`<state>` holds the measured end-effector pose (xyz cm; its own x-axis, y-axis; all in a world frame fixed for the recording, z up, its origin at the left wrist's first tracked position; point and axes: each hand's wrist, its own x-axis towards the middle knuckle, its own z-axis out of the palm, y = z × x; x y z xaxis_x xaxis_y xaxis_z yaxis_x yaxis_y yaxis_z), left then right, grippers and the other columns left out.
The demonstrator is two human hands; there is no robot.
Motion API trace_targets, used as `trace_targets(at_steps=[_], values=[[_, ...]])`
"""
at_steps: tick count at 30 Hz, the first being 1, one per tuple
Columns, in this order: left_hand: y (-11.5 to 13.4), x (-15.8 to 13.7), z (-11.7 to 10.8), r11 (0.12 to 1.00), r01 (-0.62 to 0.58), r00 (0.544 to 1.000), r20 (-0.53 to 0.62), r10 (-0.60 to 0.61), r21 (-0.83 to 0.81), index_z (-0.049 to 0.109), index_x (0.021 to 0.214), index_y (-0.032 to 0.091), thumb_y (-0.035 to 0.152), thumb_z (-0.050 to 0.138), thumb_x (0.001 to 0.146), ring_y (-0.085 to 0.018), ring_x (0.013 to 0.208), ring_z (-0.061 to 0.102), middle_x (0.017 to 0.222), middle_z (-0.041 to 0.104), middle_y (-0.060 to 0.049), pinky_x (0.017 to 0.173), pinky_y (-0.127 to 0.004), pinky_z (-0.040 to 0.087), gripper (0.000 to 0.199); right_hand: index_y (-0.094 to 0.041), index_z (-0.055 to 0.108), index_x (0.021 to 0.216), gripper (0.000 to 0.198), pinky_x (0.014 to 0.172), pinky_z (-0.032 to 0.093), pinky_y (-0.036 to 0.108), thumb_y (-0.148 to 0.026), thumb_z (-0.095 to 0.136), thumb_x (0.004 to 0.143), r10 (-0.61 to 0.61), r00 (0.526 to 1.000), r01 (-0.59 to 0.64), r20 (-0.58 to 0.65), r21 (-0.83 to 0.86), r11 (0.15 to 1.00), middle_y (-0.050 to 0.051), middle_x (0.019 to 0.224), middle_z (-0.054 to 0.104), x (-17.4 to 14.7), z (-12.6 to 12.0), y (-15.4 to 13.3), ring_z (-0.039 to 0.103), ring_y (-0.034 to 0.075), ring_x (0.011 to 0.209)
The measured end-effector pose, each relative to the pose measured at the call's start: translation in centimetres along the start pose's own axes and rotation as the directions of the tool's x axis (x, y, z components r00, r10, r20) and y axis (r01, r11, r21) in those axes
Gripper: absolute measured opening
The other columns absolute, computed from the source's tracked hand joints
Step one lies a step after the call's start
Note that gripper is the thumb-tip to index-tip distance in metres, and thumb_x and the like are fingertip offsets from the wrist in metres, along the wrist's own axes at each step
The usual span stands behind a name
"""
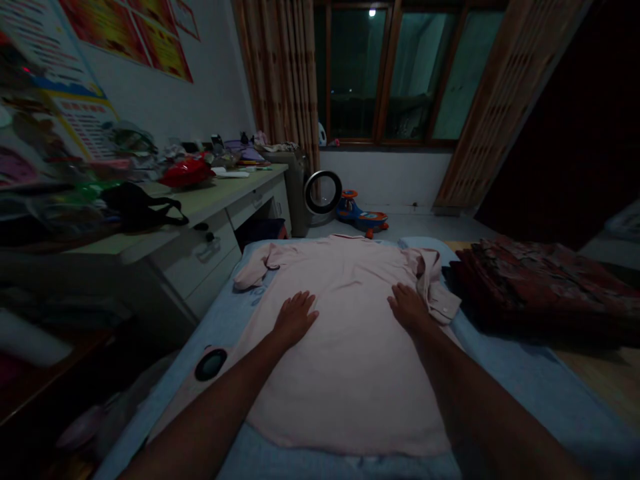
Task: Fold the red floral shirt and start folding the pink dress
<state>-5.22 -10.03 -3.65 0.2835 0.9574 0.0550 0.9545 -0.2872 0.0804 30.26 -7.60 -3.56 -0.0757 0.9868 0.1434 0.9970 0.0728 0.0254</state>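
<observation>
A pale pink long-sleeved shirt (350, 360) lies spread on a light blue sheet (520, 373), collar at the far end and curved hem toward me. My left hand (296, 317) rests flat on the shirt's left side, fingers stretched out. On the right side, my right hand (409, 308) lies on the cloth near the folded-in sleeve (437, 290), its fingers extended. The left sleeve (255, 267) is bunched beside the shoulder. Faint wrinkles cross the upper middle of the shirt. Neither hand holds anything.
A round dark-faced object (211, 365) lies by my left forearm. Folded patterned blankets (540, 287) are stacked at the right. Along the left stands a cluttered desk (210, 207) with drawers. A washing machine (295, 193) with its round door open and a blue ride-on toy (363, 217) are beyond.
</observation>
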Motion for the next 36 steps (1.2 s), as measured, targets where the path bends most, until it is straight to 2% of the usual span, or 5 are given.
trace_targets(at_steps=[5, 9, 24, 28, 36], values=[[1.9, -2.2, 0.1, 0.995, 0.098, 0.995, -0.015, -0.098, 0.012, 0.041, 0.149, 0.022, 0.047, 0.034, 0.100, -0.032, 0.148, 0.031, 0.160, 0.035, -0.012, 0.117, -0.052, 0.029, 0.056, -0.011, 0.063, 0.117, 0.036, 0.107, 0.035, 0.042, -0.032, 0.043, 0.097, 0.100, 0.995, -0.100, 0.001, 0.031, 0.994, 0.021, 0.130, 0.060, -3.2, -1.6, -2.1, 0.054, 0.029, 0.124], [5.0, -3.9, 0.7, 0.998, -0.055, 0.994, -0.093, 0.056, 0.021, 0.046, 0.145, 0.024, 0.044, 0.035, 0.100, -0.029, 0.147, 0.031, 0.159, 0.038, -0.010, 0.120, -0.050, 0.025, 0.051, -0.016, 0.058, 0.129, 0.038, 0.112, 0.032, 0.038, -0.031, 0.042, 0.097, -0.036, 0.999, 0.038, -0.016, 0.120, 0.992, 0.014, 0.146, 0.051, -5.5, -1.4, -3.8, 0.045, 0.024, 0.135], [6.5, -5.7, -0.3, 1.000, -0.024, 0.995, -0.092, 0.025, 0.019, 0.052, 0.137, 0.021, 0.033, 0.039, 0.099, -0.027, 0.139, 0.043, 0.150, 0.049, -0.012, 0.114, -0.045, 0.034, 0.043, -0.013, 0.057, 0.127, 0.039, 0.109, 0.032, 0.038, -0.032, 0.040, 0.098, 0.094, 0.995, -0.094, -0.011, 0.029, 0.995, 0.017, 0.141, 0.054, -14.2, -3.3, -0.1, 0.046, 0.028, 0.130], [9.8, -6.6, 0.0, 0.996, -0.088, 0.994, -0.062, 0.087, -0.016, 0.048, 0.141, 0.018, 0.037, 0.037, 0.100, -0.029, 0.142, 0.038, 0.154, 0.043, -0.014, 0.116, -0.047, 0.032, 0.047, -0.011, 0.065, 0.108, 0.030, 0.094, 0.040, 0.040, -0.029, 0.045, 0.094, 0.208, 0.976, -0.209, 0.066, 0.014, 0.978, 0.020, 0.114, 0.066, -13.9, -5.1, -2.1, 0.059, 0.030, 0.107], [12.9, -7.7, 0.9, 0.971, -0.216, 0.971, -0.125, 0.203, -0.100, 0.054, 0.137, 0.022, 0.038, 0.044, 0.098, -0.033, 0.142, 0.036, 0.149, 0.049, -0.010, 0.117, -0.051, 0.029, 0.043, -0.016, 0.065, 0.112, 0.029, 0.096, 0.038, 0.034, -0.024, 0.041, 0.097, -0.073, 0.997, 0.073, 0.001, 0.134, 0.988, 0.014, 0.125, 0.062, -8.0, -4.9, -8.7, 0.056, 0.024, 0.112]])
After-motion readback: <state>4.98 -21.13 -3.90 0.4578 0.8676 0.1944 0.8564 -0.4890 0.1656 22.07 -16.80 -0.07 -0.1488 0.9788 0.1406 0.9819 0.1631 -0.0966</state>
